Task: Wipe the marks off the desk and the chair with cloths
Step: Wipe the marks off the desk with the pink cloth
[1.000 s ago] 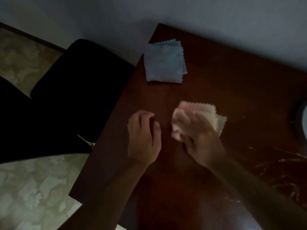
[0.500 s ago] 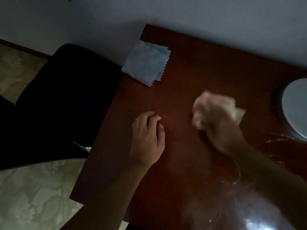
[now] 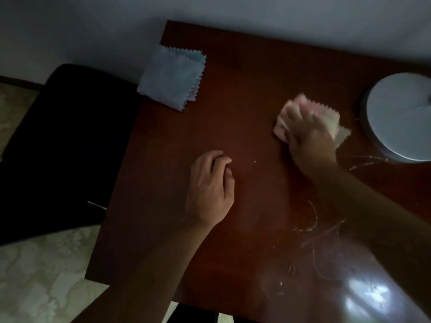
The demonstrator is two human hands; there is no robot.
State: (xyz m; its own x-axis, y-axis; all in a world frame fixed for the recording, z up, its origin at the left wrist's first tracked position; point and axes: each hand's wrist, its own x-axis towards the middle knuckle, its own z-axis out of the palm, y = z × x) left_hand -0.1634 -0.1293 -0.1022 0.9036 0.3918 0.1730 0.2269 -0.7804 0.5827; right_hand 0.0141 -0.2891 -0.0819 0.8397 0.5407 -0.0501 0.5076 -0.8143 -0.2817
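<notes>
Reading this as dim room in home, I think. Dark red-brown wooden desk (image 3: 245, 78) pushed into corner against plain pale wall (image 3: 256, 10). Black upholstered chair (image 3: 65, 141) at 9 o'clock, tucked beside desk edge. Floor (image 3: 42, 271) at 7 o'clock shows pale floral pattern, tile or vinyl, I cannot tell which. Dark skirting strip along wall at 10 o'clock. Round grey-white object (image 3: 401, 115) on desk at 3 o'clock, unidentifiable from here. Folded blue cloth (image 3: 171, 80) at 11 o'clock suggests household cleaning.
</notes>
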